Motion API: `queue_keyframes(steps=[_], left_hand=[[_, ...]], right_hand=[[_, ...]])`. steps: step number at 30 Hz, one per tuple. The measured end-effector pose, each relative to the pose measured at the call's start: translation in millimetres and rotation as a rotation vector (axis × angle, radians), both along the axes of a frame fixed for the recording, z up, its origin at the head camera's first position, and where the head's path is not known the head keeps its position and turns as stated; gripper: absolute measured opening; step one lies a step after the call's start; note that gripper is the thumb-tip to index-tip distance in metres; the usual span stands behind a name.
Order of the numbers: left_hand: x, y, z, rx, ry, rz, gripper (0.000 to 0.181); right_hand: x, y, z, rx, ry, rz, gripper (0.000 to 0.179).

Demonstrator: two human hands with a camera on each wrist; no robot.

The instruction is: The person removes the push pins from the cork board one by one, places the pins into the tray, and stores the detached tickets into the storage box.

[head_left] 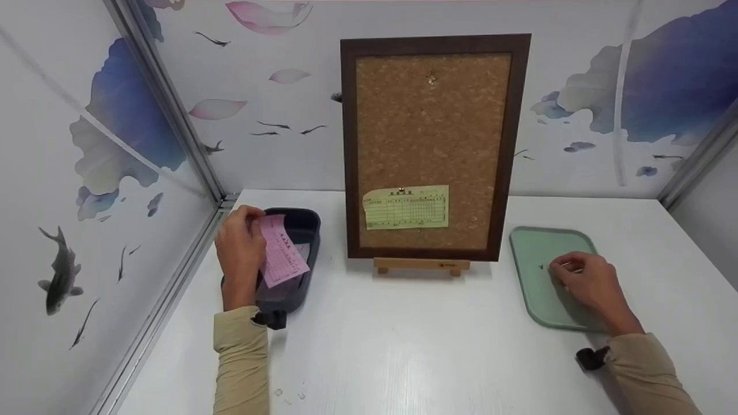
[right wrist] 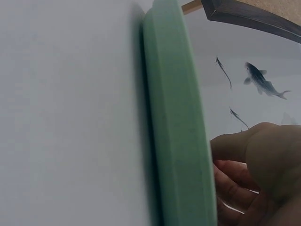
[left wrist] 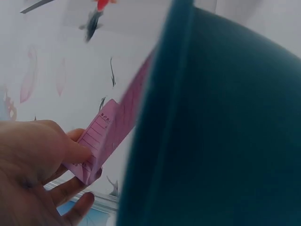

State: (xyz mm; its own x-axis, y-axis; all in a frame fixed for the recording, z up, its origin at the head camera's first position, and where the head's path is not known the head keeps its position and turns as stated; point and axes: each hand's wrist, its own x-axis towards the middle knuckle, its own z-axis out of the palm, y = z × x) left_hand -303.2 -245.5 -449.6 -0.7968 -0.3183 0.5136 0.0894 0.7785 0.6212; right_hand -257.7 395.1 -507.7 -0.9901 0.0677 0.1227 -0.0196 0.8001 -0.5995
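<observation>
In the head view my left hand (head_left: pixel 239 245) pinches a pink printed slip (head_left: pixel 282 253) by its upper edge, over the dark bin (head_left: pixel 315 248). The left wrist view has the slip (left wrist: pixel 96 136) bent between thumb and fingers, beside the bin's wall (left wrist: pixel 225 122). My right hand (head_left: pixel 588 282) is low over the green tray (head_left: pixel 548 305), thumb and index fingertips close together at its surface. A tiny dark pin-like thing (head_left: pixel 541 266) lies just left of those fingertips. The tray's rim (right wrist: pixel 181 127) hides the fingertips in the right wrist view; I cannot tell whether they hold anything.
A framed cork board (head_left: pixel 432 138) stands on a small wooden easel (head_left: pixel 421 264) between the hands. A yellow-green form (head_left: pixel 406 208) is pinned low on it; a shiny pin cluster (head_left: pixel 432 79) sits near its top. Printed wall panels enclose the white table (head_left: pixel 403 346).
</observation>
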Motion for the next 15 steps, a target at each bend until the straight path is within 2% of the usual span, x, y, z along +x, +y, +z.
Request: queue_keyframes(steps=[6,9,12,15], left_hand=[[1.0,-8.1,2.6,-0.066,0.008,0.024,0.020],[3.0,-13.5,4.7,-0.069,0.043,0.032,0.020],[4.4,-16.9,4.6,-0.068,0.059,-0.028,0.020],[3.8,-15.9,2.1,-0.076,-0.001,-0.120,0.022]], right_hand=[[-2.0,-1.4,-0.6,0.001,-0.027,0.002,0.031],[-1.8,-1.4,-0.7,0.004,-0.021,0.007,0.031],[-0.8,-1.0,-0.7,0.010,-0.011,0.010,0.031],[-0.2,-0.8,-1.1,0.014,-0.009,0.011,0.031]])
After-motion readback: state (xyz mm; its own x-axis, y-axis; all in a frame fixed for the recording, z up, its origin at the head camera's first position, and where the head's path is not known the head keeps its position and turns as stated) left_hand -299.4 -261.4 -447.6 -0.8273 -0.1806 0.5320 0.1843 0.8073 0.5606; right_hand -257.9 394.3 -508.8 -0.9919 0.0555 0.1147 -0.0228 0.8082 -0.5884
